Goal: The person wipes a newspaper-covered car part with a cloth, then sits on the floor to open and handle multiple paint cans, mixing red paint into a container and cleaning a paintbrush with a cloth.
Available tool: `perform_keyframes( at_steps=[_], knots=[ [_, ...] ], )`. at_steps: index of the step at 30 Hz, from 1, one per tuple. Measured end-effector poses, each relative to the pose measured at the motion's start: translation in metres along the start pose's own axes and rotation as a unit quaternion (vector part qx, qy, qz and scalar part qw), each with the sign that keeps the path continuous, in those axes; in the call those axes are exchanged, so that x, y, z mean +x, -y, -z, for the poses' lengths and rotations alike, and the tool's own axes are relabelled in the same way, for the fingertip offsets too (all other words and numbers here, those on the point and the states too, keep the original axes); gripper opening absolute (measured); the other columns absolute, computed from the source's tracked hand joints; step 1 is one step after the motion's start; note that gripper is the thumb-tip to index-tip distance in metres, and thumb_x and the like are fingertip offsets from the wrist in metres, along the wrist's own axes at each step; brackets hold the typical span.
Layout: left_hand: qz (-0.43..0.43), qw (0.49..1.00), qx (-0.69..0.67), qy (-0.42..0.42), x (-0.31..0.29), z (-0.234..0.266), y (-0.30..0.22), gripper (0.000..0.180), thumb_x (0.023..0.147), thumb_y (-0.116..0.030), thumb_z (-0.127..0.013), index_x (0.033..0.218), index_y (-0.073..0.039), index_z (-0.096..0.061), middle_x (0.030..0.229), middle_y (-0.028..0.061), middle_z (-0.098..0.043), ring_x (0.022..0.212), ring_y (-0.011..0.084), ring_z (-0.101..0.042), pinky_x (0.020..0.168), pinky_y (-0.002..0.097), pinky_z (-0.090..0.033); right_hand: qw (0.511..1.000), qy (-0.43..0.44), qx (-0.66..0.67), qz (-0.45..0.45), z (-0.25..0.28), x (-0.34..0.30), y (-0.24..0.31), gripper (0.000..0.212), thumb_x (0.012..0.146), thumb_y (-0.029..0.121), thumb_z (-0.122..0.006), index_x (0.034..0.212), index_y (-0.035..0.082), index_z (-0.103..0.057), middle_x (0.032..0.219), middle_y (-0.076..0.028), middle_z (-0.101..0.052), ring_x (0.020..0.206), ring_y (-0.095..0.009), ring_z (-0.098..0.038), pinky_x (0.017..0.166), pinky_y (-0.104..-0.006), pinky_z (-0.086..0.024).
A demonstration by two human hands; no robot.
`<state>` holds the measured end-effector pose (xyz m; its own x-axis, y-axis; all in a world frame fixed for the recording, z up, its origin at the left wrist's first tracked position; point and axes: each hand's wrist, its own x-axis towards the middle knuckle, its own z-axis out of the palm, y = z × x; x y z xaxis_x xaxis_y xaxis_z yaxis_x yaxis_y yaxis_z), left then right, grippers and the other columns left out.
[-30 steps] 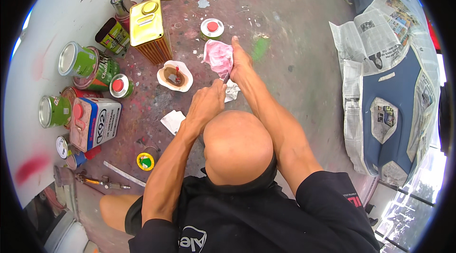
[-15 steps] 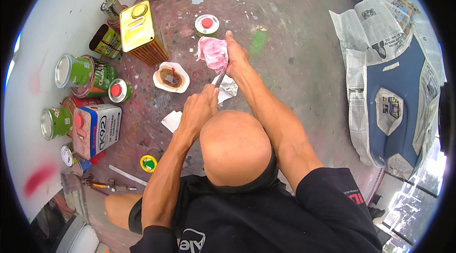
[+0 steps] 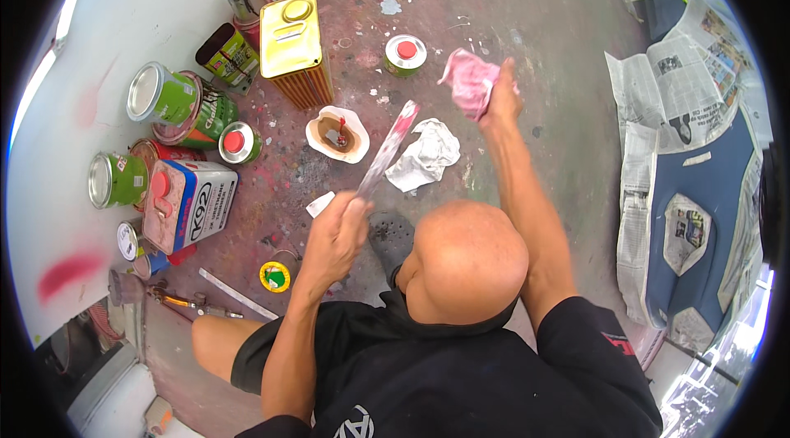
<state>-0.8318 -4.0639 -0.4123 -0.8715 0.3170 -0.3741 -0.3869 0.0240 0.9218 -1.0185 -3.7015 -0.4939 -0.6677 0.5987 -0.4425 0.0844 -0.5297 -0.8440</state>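
Head view: my left grip is clamped on the lower end of a paint-smeared stick, which slants upward at the centre of the frame. My right grip, right of upper centre, is wrapped around a crumpled pink cloth. A crumpled white wad lies on the floor just right of the stick.

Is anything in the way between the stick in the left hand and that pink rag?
Nothing visible stands between the paint-streaked stick in the left hand and the crumpled pink rag in the right hand. The crumpled white wipe lies lower, on the floor.
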Motion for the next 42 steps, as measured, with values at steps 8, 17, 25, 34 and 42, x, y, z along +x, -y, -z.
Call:
perform_keyframes(
  at_steps=[8, 17, 25, 34, 42],
  knots=[
    [-0.045, 0.931, 0.363, 0.016, 0.134, -0.113, 0.018, 0.031, 0.117, -0.023, -0.046, 0.136, 0.000, -0.053, 0.099, 0.0326, -0.077, 0.086, 0.0464, -0.078, 0.078, 0.0618, -0.057, 0.979, 0.092, -0.004, -0.181, 0.003, -0.059, -0.037, 0.087, 0.116, 0.073, -0.023, 0.141, -0.001, -0.063, 0.134, -0.018, -0.077, 0.121, -0.032, -0.076, 0.105, -0.0534, -0.063],
    [-0.092, 0.896, 0.434, 0.034, 0.124, -0.136, 0.059, 0.030, 0.116, -0.028, -0.050, 0.117, 0.001, -0.054, 0.081, 0.0310, -0.076, 0.079, 0.0528, -0.076, 0.077, 0.0676, -0.055, 0.970, -0.069, 0.044, -0.228, 0.036, -0.019, -0.067, 0.076, 0.116, 0.065, -0.046, 0.149, -0.002, -0.057, 0.142, -0.018, -0.072, 0.125, -0.036, -0.074, 0.107, -0.0585, -0.061],
    [-0.009, 0.901, 0.423, 0.099, 0.084, -0.091, 0.032, 0.033, 0.113, -0.027, -0.050, 0.122, 0.003, -0.061, 0.088, 0.0318, -0.077, 0.087, 0.0532, -0.077, 0.082, 0.0666, -0.055, 0.983, -0.073, 0.100, -0.132, 0.093, 0.067, -0.065, 0.074, 0.115, 0.063, -0.050, 0.142, -0.005, -0.060, 0.131, -0.018, -0.074, 0.110, -0.033, -0.078, 0.097, -0.0572, -0.066],
    [-0.048, 0.976, 0.186, -0.101, 0.090, -0.075, 0.021, 0.029, 0.114, -0.029, -0.050, 0.120, -0.003, -0.062, 0.101, 0.0329, -0.075, 0.098, 0.0583, -0.069, 0.082, 0.0651, -0.051, 0.988, 0.075, -0.136, 0.012, 0.056, 0.004, 0.003, 0.077, 0.114, 0.074, -0.041, 0.112, 0.004, -0.073, 0.102, -0.012, -0.077, 0.083, -0.024, -0.079, 0.072, -0.0402, -0.069],
    [-0.012, 0.977, 0.201, -0.067, 0.110, -0.089, 0.040, 0.043, 0.116, -0.040, -0.050, 0.110, 0.001, -0.061, 0.097, 0.0324, -0.071, 0.093, 0.0563, -0.066, 0.081, 0.0607, -0.049, 0.849, -0.026, -0.509, 0.138, 0.064, -0.011, -0.043, 0.093, 0.106, 0.078, -0.051, 0.155, 0.000, -0.058, 0.147, -0.031, -0.066, 0.145, -0.044, -0.059, 0.121, -0.0592, -0.043]
  ],
)
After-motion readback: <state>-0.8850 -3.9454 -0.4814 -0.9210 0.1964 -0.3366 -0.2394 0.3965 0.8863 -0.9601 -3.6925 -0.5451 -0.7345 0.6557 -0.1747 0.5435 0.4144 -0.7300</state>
